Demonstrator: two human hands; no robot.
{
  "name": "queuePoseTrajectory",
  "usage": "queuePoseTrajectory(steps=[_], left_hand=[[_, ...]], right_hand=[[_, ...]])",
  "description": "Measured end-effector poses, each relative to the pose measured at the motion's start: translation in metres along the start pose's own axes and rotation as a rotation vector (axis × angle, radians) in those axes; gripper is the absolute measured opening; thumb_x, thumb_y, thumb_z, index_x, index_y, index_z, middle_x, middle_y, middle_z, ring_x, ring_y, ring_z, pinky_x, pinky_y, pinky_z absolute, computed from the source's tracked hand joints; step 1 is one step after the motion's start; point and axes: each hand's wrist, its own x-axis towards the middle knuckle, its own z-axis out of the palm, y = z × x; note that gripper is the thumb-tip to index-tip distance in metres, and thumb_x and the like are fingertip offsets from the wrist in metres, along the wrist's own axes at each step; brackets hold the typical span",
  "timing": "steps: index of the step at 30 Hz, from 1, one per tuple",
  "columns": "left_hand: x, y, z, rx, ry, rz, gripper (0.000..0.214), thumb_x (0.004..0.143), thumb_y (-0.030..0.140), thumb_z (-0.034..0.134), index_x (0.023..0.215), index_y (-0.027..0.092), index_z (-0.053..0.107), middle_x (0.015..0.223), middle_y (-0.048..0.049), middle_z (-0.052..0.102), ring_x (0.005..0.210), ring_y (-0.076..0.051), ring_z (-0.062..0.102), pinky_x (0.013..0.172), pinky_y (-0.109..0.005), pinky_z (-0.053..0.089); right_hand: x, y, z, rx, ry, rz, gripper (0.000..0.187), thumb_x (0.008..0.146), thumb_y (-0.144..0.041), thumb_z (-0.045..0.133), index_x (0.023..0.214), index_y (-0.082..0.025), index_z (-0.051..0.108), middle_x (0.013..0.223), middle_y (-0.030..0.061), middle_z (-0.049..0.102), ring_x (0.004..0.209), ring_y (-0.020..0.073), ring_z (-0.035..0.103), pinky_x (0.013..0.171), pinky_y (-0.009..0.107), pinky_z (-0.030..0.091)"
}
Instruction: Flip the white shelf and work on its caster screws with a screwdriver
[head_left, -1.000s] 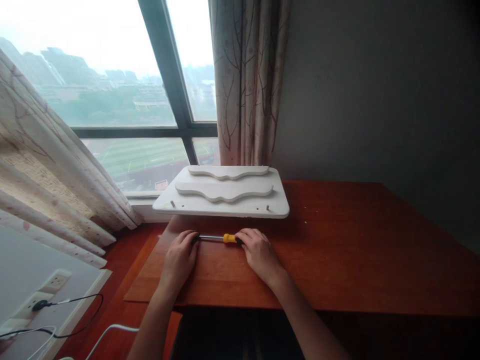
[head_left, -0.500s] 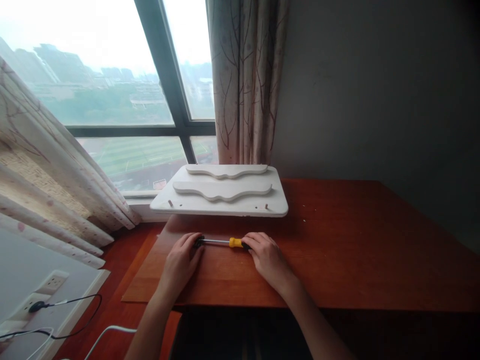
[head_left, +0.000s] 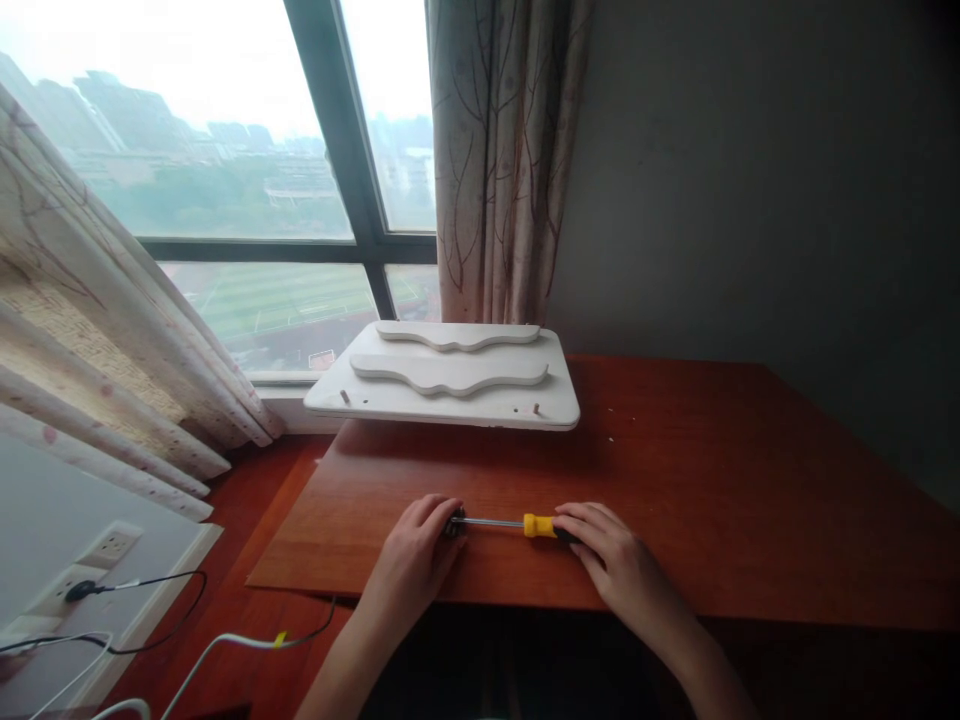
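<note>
A screwdriver [head_left: 537, 525] with a yellow-and-black handle and a thin metal shaft lies level between my hands, above the front of the wooden table. My right hand [head_left: 609, 545] is closed around the black end of its handle. On the other side my left hand [head_left: 421, 545] is closed on a small dark piece [head_left: 454, 522] that meets the shaft's tip; the fingers cover most of it, so its kind cannot be made out. Beyond both hands sits a white board [head_left: 442, 405] with two wavy-edged white strips [head_left: 450, 372] and short wooden pegs standing on it.
The reddish-brown table [head_left: 720, 480] stretches to the right, with small white bits on it near the board. A window [head_left: 225, 170] and curtains [head_left: 502, 160] stand behind. At the lower left are wall sockets [head_left: 112, 545] and a white cable [head_left: 217, 650] over the floor.
Both hands, with the screwdriver and the dark piece, have moved right and closer to the table's front edge. The white board stays in place; the view has shifted slightly.
</note>
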Motion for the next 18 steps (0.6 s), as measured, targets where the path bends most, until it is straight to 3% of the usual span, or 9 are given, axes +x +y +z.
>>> queuePoseTrajectory(steps=[8, 18], left_hand=[[0.002, 0.034, 0.02, -0.079, -0.042, 0.025, 0.029, 0.089, 0.019, 0.062, 0.117, 0.024, 0.064, 0.113, -0.0097, 0.067, 0.101, -0.025, 0.066, 0.088, -0.039, 0.059], [0.0, 0.039, 0.015, -0.034, -0.056, 0.011, 0.028, 0.09, 0.024, 0.062, 0.118, 0.025, 0.063, 0.115, -0.0099, 0.067, 0.104, -0.027, 0.065, 0.089, -0.042, 0.058]], right_hand=[[-0.019, 0.004, -0.01, 0.003, 0.054, 0.038, 0.041, 0.093, -0.009, 0.048, 0.12, -0.03, 0.071, 0.125, 0.0064, 0.069, 0.117, 0.0238, 0.063, 0.103, 0.045, 0.054], [-0.018, 0.001, -0.013, -0.031, 0.026, 0.061, 0.044, 0.092, -0.01, 0.05, 0.126, -0.031, 0.067, 0.129, 0.0061, 0.067, 0.122, 0.0238, 0.061, 0.106, 0.045, 0.052]])
